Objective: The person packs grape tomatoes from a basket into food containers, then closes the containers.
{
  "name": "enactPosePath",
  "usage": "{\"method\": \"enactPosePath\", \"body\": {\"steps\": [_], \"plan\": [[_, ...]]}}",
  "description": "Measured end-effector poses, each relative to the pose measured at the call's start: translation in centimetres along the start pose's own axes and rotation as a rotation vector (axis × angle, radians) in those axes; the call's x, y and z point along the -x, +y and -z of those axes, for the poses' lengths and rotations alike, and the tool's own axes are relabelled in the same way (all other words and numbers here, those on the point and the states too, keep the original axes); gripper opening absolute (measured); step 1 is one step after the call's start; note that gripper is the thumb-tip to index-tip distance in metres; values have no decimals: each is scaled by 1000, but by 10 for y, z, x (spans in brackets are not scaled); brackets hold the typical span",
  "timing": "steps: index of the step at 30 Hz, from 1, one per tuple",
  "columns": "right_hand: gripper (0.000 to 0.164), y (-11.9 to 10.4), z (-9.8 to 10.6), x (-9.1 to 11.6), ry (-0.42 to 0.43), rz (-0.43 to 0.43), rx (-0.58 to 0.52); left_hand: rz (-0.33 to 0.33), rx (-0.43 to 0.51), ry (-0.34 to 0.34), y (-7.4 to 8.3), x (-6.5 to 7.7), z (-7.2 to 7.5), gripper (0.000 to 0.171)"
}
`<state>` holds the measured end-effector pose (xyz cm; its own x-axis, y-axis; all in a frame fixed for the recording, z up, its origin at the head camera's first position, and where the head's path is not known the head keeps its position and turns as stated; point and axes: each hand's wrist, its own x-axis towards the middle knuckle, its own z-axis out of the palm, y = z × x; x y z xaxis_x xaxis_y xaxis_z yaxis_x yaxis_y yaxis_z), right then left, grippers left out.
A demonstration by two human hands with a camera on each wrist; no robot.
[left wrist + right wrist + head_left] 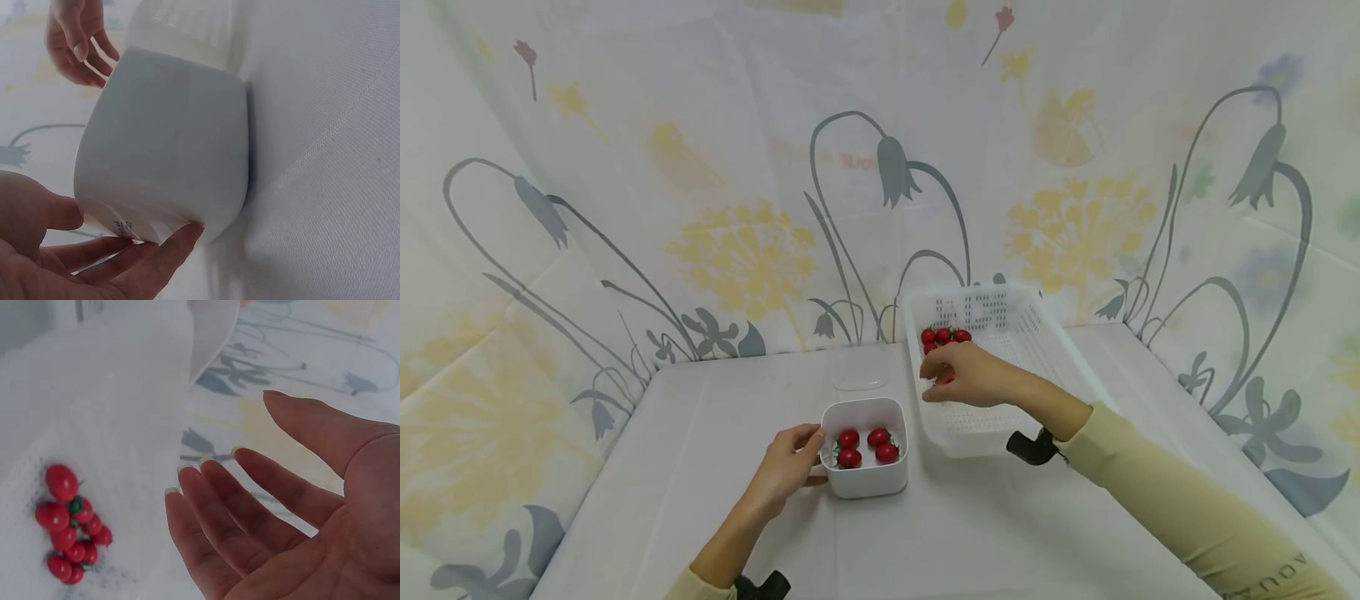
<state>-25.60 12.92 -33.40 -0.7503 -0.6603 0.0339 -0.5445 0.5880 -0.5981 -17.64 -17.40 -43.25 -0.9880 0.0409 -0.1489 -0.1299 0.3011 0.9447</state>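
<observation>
My left hand (790, 462) holds the left side of a small white box (868, 482), thumb at the rim and fingers along the outer wall. Several red cherry tomatoes (850, 457) with green stems lie inside the box. Over the left part of a white perforated basket (1037, 342), my right hand (966, 372) reaches with palm down. Its fingers (212, 512) are loosely bent and spread, with no tomato between them in the right wrist view. A cluster of cherry tomatoes (65, 531) lies in the basket beside that hand.
Behind the box lies a flat clear piece (861, 373) on the white table (715, 433). The basket stands to the box's right, near the back. A flower-printed curtain (737, 167) closes off the back and both sides.
</observation>
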Motion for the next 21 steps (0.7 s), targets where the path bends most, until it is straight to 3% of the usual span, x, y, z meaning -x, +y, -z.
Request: {"method": "enactPosePath", "body": {"steps": [12, 18, 21], "plan": [[30, 50, 29, -2, 91, -137, 35, 2, -8, 0, 1, 0, 0, 44], [34, 73, 38, -7, 92, -191, 36, 6, -11, -3, 1, 0, 0, 43], [36, 83, 40, -10, 77, -246, -14, 5, -8, -4, 1, 0, 0, 43]]}}
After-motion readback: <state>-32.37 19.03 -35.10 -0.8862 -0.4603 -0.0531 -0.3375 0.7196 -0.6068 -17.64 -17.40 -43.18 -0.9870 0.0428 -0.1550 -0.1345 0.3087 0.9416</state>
